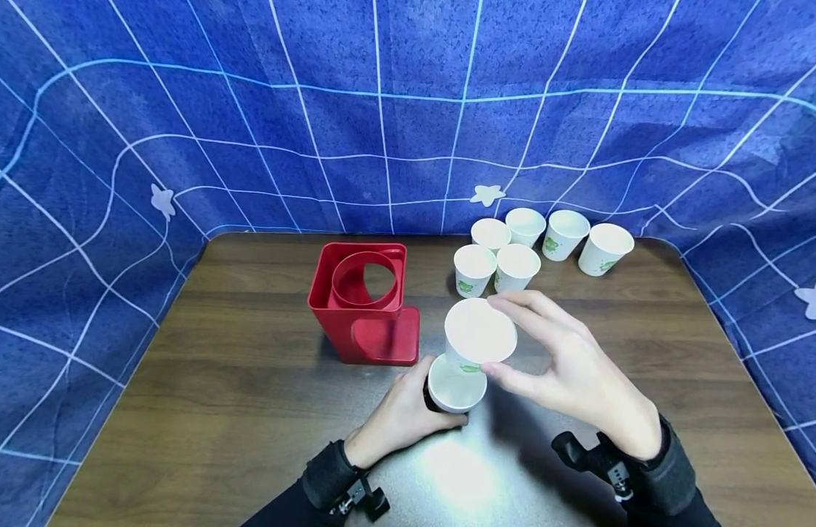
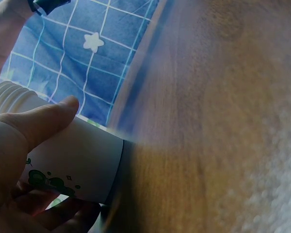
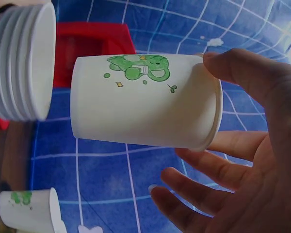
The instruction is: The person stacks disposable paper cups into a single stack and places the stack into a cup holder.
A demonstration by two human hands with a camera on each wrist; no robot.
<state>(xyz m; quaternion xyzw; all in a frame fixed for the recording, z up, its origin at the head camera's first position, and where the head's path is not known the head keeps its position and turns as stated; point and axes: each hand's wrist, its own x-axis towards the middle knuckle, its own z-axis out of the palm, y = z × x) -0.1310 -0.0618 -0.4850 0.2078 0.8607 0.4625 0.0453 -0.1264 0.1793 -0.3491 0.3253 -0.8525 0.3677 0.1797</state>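
Stacking cups | left hand [image 1: 397, 417] grips nested stack [image 1: 455, 384] near bench [image 1: 249, 380] centre | right hand [image 1: 572, 369] pinches single cup [image 1: 478, 335] just above it | six loose cups [image 1: 516, 265] remain, far right

Table [image 2: 223, 121] blurred in left wrist view, stack of cups [image 3: 19, 63] cut off at frame edge

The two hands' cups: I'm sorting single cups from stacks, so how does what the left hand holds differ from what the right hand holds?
The left hand grips a stack of nested cups, several rims showing in the right wrist view; the right hand holds a single cup. The stack stands low, near the table; the single cup is held above it. Both are white paper cups with green print.
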